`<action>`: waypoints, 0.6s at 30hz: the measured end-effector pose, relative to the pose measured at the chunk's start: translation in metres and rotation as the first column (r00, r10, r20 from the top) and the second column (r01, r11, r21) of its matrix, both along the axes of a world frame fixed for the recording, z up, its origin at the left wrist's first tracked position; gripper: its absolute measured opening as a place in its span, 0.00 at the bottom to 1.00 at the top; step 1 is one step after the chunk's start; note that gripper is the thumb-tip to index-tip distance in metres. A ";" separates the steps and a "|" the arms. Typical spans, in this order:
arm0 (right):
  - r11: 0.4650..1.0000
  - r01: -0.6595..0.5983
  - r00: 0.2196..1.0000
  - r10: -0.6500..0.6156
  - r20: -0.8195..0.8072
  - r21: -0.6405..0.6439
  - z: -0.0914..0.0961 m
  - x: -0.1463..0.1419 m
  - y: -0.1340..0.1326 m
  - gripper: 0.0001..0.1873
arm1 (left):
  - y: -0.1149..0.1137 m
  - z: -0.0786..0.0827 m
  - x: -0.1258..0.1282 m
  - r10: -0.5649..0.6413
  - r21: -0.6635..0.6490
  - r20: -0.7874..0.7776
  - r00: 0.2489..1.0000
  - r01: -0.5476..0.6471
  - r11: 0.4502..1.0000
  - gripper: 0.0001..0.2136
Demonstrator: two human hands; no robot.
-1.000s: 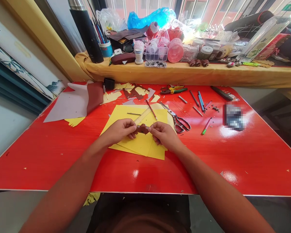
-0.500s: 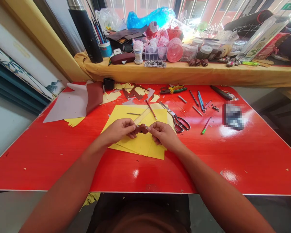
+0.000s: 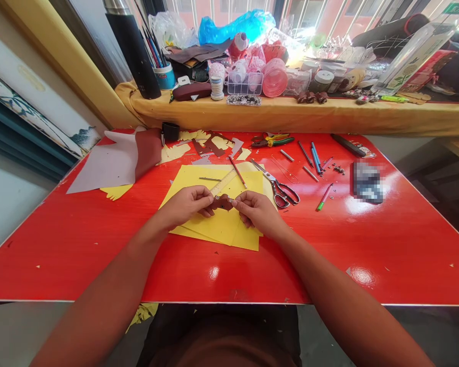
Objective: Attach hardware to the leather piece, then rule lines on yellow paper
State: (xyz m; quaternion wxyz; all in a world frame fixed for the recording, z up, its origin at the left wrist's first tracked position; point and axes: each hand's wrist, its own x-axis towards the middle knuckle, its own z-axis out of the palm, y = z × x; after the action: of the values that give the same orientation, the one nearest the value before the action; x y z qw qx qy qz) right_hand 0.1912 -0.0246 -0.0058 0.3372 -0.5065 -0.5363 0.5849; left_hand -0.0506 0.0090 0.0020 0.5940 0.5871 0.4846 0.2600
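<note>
Two bare hands are meeting over the middle of the red table (image 3: 386, 244), and between them they are pinching a small brown leather piece (image 3: 224, 203). The left hand (image 3: 186, 205) is gripping the piece's left end, thumb and fingertips pressed together on it. The right hand (image 3: 258, 212) is nipping the right end the same way, just beside a tiny metal snap (image 3: 231, 201) (a second one seems to be sitting toward the left end). The piece is sitting low over a stack of yellow sheets (image 3: 218, 232); whether it is touching them I cannot tell. A clear ruler (image 3: 225, 182) is lying on the sheets just beyond the fingers. Scissors (image 3: 280, 187) are resting near the right hand, just off the sheets, and a green pen (image 3: 324, 198) is lying farther right. A grey-and-brown sheet (image 3: 117, 162) is lying well apart at the far left.
</note>
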 end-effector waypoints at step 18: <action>1.000 0.008 1.000 -0.008 -0.025 -0.006 0.000 0.000 0.000 0.20 | -0.001 0.002 0.002 -0.002 -0.009 -0.015 1.000 0.002 1.000 0.21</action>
State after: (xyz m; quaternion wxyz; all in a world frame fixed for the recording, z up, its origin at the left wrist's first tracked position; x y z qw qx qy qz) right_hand 0.1912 -0.0246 -0.0056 0.3446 -0.5023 -0.5286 0.5912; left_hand -0.0490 0.0084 0.0042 0.5930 0.5869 0.4899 0.2529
